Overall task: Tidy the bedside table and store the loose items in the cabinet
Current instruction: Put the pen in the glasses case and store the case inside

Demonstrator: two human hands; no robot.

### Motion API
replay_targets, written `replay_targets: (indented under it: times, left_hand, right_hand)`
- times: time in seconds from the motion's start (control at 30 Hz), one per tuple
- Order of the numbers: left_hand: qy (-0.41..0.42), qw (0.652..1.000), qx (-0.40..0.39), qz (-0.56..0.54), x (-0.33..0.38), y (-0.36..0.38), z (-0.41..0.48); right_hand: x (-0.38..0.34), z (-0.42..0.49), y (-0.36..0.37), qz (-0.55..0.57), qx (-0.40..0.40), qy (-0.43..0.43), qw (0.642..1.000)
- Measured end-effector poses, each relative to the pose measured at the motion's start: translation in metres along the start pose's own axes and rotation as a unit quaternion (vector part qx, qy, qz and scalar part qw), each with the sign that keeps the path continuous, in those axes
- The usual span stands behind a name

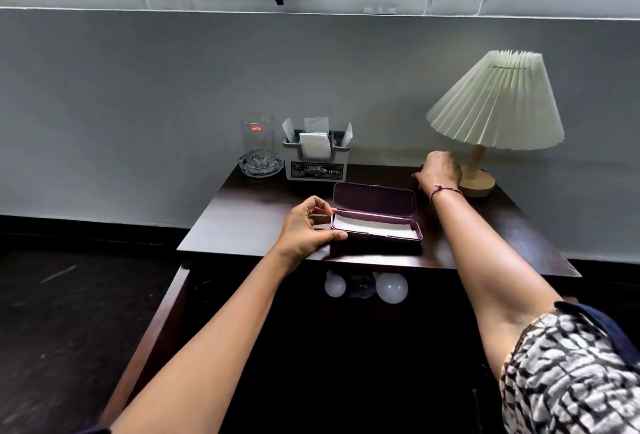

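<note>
Left hand [306, 227] grips open case [375, 222]; right hand [440, 170] outstretched beside lamp [485, 156].

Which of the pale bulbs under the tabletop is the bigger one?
The right-hand bulb, below the open case; it looks clearly rounder and larger than the left bulb.

On the bedside table [263, 225] stands one clear glass [257, 137] at the far left, set on one glass coaster or ashtray [260, 166]. Just right of it is one grey holder [316, 165] with about four white paper napkins [314, 146], though the overlap makes that count unsure. One open purple case [375, 213] lies near the middle. One pleated lamp [498, 104] stands far right. Below the near edge show two white bulbs [392, 288] and one dark one [362, 286] between them.
</note>
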State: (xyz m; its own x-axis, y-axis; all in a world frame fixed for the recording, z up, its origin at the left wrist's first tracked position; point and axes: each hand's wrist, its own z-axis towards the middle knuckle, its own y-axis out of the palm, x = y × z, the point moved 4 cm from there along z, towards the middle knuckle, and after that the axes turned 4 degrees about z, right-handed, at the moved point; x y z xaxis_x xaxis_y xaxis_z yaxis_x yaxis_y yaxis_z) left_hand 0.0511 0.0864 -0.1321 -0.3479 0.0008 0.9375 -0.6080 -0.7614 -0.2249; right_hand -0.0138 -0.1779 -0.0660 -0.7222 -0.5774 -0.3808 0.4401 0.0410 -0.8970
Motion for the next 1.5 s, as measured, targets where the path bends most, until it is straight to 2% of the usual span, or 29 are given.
replay_targets:
  times: [0.2,0.37,0.5,0.77,1.03,1.33,1.5]
  left_hand:
    - [0.004,1.0,-0.006,-0.004,0.002,0.0,0.0]
    - [-0.001,1.0,-0.015,0.004,0.004,0.0,-0.002]
    - [-0.003,1.0,-0.015,0.006,0.007,0.0,-0.004]
    - [-0.003,1.0,-0.014,0.01,0.009,0.001,-0.006]
    - [-0.012,1.0,-0.008,-0.004,0.005,0.001,-0.005]
    - [-0.019,1.0,-0.006,-0.015,0.002,0.0,-0.004]
    - [-0.016,1.0,-0.005,-0.013,0.004,0.001,-0.005]
  right_hand:
    - [0.002,-0.002,0.003,0.001,0.003,0.006,1.0]
    - [-0.003,-0.013,-0.008,0.058,-0.012,0.004,0.998]
    - [-0.005,-0.02,-0.026,0.102,0.01,0.0,0.995]
    - [-0.009,-0.041,-0.052,0.148,0.014,-0.061,0.987]
    - [0.011,-0.075,-0.069,0.197,0.04,-0.076,0.977]
    - [0.01,-0.105,-0.054,0.176,-0.013,-0.218,0.96]
    - [0.009,-0.114,-0.041,0.157,-0.022,-0.265,0.951]
